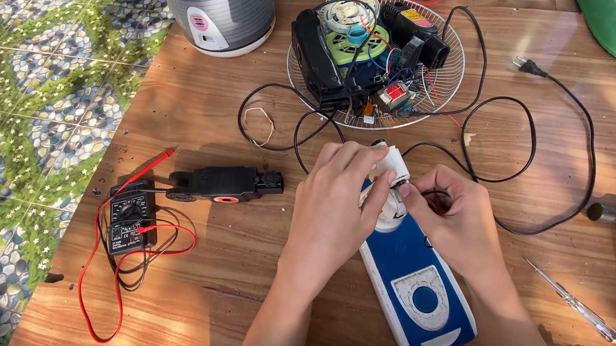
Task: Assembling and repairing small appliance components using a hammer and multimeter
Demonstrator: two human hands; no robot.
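Together, left hand [336, 209] and right hand [453, 217] seemingly pinch white part [389, 166].

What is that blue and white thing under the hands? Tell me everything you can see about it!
The blue and white device is a long, rounded body, plastic by its look, lying flat on the wooden table. It is blue on top with a white rim and a white panel holding a round blue button. Its far end is covered by the left hand and right hand, which pinch a small white part there. A black cord leads away.
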